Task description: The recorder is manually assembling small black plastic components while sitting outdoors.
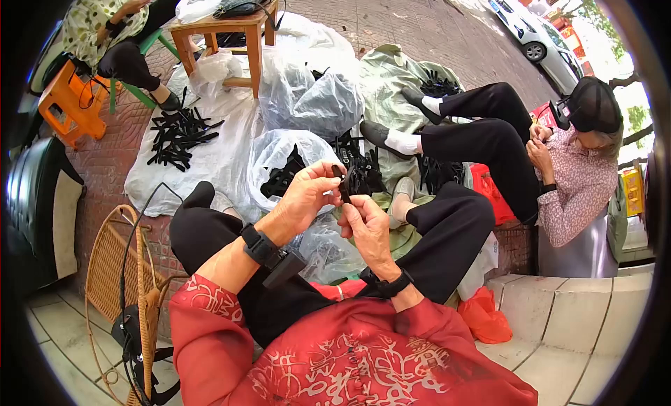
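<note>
Outdoor brick pavement (391, 21), tiled ledge (580, 315) at lower right, parked white car (535, 32) up the street. Person sat with legs in black trousers, both hands raised over the lap. Left hand (304, 196) and right hand (367, 224) together pinched a small black plastic piece (342, 182), fingers of each clenched on it (thumbs on top). White sheet (217, 161) on the ground carried a loose pile of black pieces (178, 133). Clear plastic bags (307, 98) of more pieces stood just beyond the hands. Wooden stool (224, 35) behind them, wicker chair (133, 280) at left. Another person sat at right, a third at upper left.
</note>
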Motion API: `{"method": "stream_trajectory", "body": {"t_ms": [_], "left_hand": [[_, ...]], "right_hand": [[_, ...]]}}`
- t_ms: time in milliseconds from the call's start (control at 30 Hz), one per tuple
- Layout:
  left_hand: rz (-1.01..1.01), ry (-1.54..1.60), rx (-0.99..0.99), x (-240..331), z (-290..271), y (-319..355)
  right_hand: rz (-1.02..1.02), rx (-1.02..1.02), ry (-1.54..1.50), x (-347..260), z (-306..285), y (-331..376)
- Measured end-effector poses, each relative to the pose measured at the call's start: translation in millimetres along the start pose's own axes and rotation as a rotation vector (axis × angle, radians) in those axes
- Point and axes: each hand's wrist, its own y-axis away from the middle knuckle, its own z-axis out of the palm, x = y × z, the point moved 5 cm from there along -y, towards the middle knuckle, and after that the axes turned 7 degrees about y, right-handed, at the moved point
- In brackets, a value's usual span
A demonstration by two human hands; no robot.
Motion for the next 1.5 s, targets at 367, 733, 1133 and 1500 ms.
{"method": "stream_trajectory", "body": {"t_ms": [367, 733, 1133, 1500], "left_hand": [[-0.052, 0.039, 0.008, 0.4, -2.7, -0.1], [0.112, -0.089, -0.019, 10.5, 11.5, 3.4], [0.187, -0.296, 0.014, -0.2, 7.6, 6.8], [0.234, -0.404, 0.17, 7.0, 1.4, 2.8]], "right_hand": [[-0.065, 0.029, 0.05, -4.7, 3.2, -3.3], [-0.079, 0.074, 0.008, -7.9, -1.1, -8.9], [-0.122, 0.119, -0.057, -6.8, 3.2, -12.1], [-0.236, 0.092, 0.308, -26.4, -25.1, -12.8]]}}
